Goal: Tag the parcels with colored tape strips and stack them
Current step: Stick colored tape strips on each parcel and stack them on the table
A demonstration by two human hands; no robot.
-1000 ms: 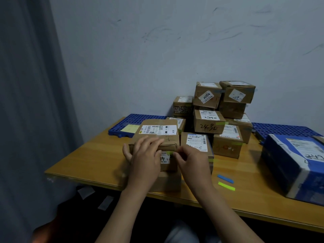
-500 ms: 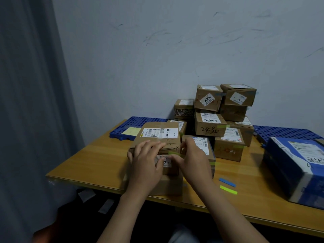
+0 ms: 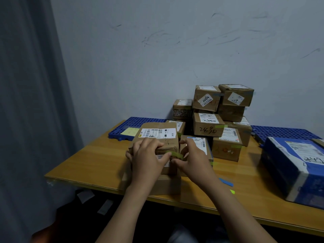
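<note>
I'm sticking a green tape strip (image 3: 174,154) on the small brown cardboard parcel (image 3: 169,168), near middle of the wooden worktop (image 3: 105,163). My right hand (image 3: 192,157) fingers are pinching the strip, and my left hand (image 3: 147,158) is clamping the parcel. Tagged brown cardboard boxes (image 3: 208,124) are sitting stacked far right; this parcel isn't stacked yet.

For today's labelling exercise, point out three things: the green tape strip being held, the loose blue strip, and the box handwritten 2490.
green tape strip (image 3: 174,154), head view, middle of the strip
blue strip (image 3: 226,182), head view, centre of its top face
box handwritten 2490 (image 3: 207,131), head view, front face at the writing
</note>
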